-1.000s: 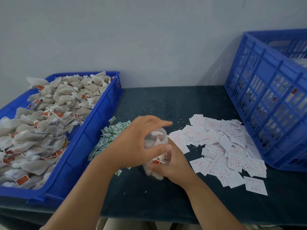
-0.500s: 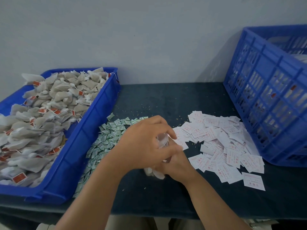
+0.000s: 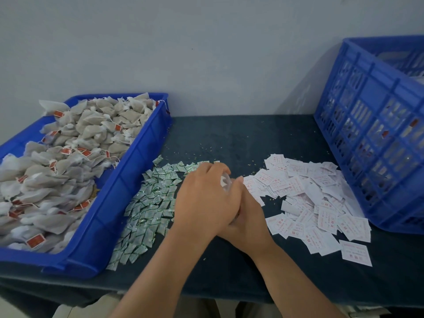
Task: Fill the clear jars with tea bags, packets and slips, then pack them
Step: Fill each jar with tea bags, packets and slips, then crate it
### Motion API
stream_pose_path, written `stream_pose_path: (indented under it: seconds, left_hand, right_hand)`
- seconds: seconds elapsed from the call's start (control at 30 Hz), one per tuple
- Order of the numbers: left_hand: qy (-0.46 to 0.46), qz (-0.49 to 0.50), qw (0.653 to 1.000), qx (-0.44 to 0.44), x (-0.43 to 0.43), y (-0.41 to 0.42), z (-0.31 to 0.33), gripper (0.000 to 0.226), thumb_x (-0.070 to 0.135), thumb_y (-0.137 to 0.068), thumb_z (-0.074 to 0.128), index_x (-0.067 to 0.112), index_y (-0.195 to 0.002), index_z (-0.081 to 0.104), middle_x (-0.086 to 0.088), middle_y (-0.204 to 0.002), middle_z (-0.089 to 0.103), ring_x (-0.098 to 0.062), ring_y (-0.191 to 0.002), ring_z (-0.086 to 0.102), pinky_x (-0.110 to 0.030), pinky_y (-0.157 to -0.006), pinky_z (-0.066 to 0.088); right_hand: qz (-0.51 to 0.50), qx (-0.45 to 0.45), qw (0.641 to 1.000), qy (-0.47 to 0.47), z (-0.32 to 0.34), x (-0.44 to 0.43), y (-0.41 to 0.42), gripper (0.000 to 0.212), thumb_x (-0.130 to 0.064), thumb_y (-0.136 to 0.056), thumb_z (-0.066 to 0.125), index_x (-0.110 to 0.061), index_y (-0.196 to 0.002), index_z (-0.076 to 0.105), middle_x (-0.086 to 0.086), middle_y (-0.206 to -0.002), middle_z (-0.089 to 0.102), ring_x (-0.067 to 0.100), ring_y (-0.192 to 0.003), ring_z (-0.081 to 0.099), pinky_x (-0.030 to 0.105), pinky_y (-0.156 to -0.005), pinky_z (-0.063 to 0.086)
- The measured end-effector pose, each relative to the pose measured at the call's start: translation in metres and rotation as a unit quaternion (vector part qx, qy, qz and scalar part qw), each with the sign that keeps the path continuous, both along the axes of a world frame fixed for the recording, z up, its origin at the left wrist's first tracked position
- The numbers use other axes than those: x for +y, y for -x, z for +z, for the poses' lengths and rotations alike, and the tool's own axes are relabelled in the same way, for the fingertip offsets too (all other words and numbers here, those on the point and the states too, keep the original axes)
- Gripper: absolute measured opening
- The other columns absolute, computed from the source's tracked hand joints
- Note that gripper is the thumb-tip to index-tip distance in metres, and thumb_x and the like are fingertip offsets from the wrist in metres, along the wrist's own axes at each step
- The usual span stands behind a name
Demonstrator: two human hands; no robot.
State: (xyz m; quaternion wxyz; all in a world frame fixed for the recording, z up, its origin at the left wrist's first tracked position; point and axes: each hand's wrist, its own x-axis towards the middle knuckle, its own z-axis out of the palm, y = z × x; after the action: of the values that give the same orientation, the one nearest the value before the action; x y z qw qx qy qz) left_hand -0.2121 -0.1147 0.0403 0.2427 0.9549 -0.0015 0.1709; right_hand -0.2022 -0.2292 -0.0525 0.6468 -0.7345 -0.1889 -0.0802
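- Head view, counts: two hands meet on one clear jar (image 3: 225, 182), of which only a sliver shows. Three heaps lie by them: tea bags (image 3: 68, 171), packets (image 3: 151, 207) and slips (image 3: 305, 198). There are two blue plastic bins.
- The left hand (image 3: 206, 203) curls over the jar's top. The right hand (image 3: 250, 219) grips it from below, thumb up its side, with the fingers hidden.
- Edges and room: the jar stands mid-table between packets and slips. The shallow tray (image 3: 128, 180) reaches near the table's (image 3: 229, 138) front edge. The tall crate (image 3: 371, 125) is cut off at the right. Bare cloth runs behind the hands to the wall (image 3: 206, 53).
- Materials: soft, puffy mesh bags with red tags, small glossy green-white packets, flat white paper slips printed in red, a lattice-walled crate and a dark, crumb-flecked table cover.
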Motion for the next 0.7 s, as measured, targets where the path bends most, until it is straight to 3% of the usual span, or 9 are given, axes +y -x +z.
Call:
stream_pose_path:
  seconds: [0.07,0.17,0.27,0.37,0.43,0.5,0.6,0.7]
  left_hand:
    - [-0.011,-0.093,0.996,-0.011,0.009,-0.002,0.006,0.024,0.054,-0.090,0.060,0.038,-0.106,0.069,0.020,-0.108,0.066,-0.004,-0.097,0.060,-0.024,-0.083,0.046]
    - [0.004,-0.209,0.978,0.023,0.028,-0.008,0.014,0.013,0.042,-0.085,0.065,0.038,-0.096,0.070,0.021,-0.101,0.067,-0.004,-0.096,0.065,-0.028,-0.083,0.053]
    - [0.077,-0.260,0.962,0.032,0.038,-0.011,0.015,0.010,0.031,-0.088,0.073,0.028,-0.097,0.076,0.018,-0.101,0.071,-0.008,-0.102,0.068,-0.032,-0.088,0.055]
    - [0.063,-0.188,0.979,0.041,0.038,-0.008,0.005,0.041,0.062,-0.090,0.065,0.038,-0.123,0.071,0.023,-0.127,0.066,0.000,-0.123,0.059,-0.027,-0.102,0.049]
    - [0.034,-0.085,0.992,0.083,0.031,-0.005,-0.001,0.060,0.077,-0.086,0.053,0.047,-0.137,0.056,0.027,-0.142,0.054,0.002,-0.131,0.049,-0.025,-0.101,0.040]
    - [0.055,-0.035,0.993,0.098,0.020,-0.004,-0.008,0.066,0.084,-0.080,0.048,0.049,-0.136,0.054,0.027,-0.138,0.052,-0.001,-0.127,0.049,-0.025,-0.095,0.035]
    - [0.103,-0.014,0.993,0.048,0.011,-0.007,-0.013,0.041,0.074,-0.081,0.058,0.048,-0.113,0.065,0.026,-0.117,0.060,0.004,-0.107,0.055,-0.015,-0.083,0.039]
    - [0.142,-0.030,0.989,0.039,0.015,-0.011,-0.015,0.017,0.052,-0.082,0.064,0.051,-0.099,0.067,0.025,-0.109,0.064,0.008,-0.102,0.057,-0.014,-0.081,0.043]
  right_hand:
    - [0.028,0.051,0.998,-0.010,0.001,-0.005,-0.001,0.056,-0.030,-0.068,0.091,-0.029,-0.118,0.064,-0.017,-0.100,0.076,0.008,-0.094,0.075,0.018,-0.074,0.055]
    - [0.121,0.114,0.986,-0.032,-0.002,-0.009,-0.004,0.043,-0.012,-0.077,0.088,-0.007,-0.113,0.065,-0.001,-0.088,0.078,0.022,-0.085,0.077,0.032,-0.077,0.058]
    - [0.109,0.123,0.986,-0.015,0.004,-0.005,-0.005,0.052,-0.017,-0.076,0.091,-0.016,-0.122,0.065,-0.002,-0.090,0.078,0.022,-0.089,0.076,0.034,-0.081,0.058]
    - [0.060,0.105,0.993,0.011,0.005,0.000,0.000,0.063,-0.037,-0.068,0.093,-0.031,-0.125,0.065,-0.010,-0.105,0.077,0.011,-0.100,0.075,0.022,-0.080,0.055]
    - [0.024,0.068,0.997,0.008,0.008,0.004,0.003,0.064,-0.033,-0.070,0.095,-0.044,-0.124,0.061,-0.016,-0.114,0.075,0.009,-0.106,0.074,0.018,-0.082,0.056]
    - [0.004,0.031,0.999,0.021,0.008,0.005,0.004,0.066,-0.027,-0.072,0.097,-0.049,-0.123,0.061,-0.018,-0.115,0.075,0.008,-0.107,0.074,0.015,-0.083,0.056]
    - [-0.001,0.038,0.999,0.032,0.006,0.000,0.004,0.067,-0.025,-0.071,0.098,-0.044,-0.123,0.061,-0.017,-0.114,0.075,0.007,-0.105,0.074,0.016,-0.081,0.056]
    - [-0.024,0.059,0.996,0.062,0.006,-0.001,0.003,0.072,-0.038,-0.062,0.095,-0.047,-0.123,0.057,-0.024,-0.114,0.072,0.002,-0.103,0.072,0.014,-0.079,0.053]
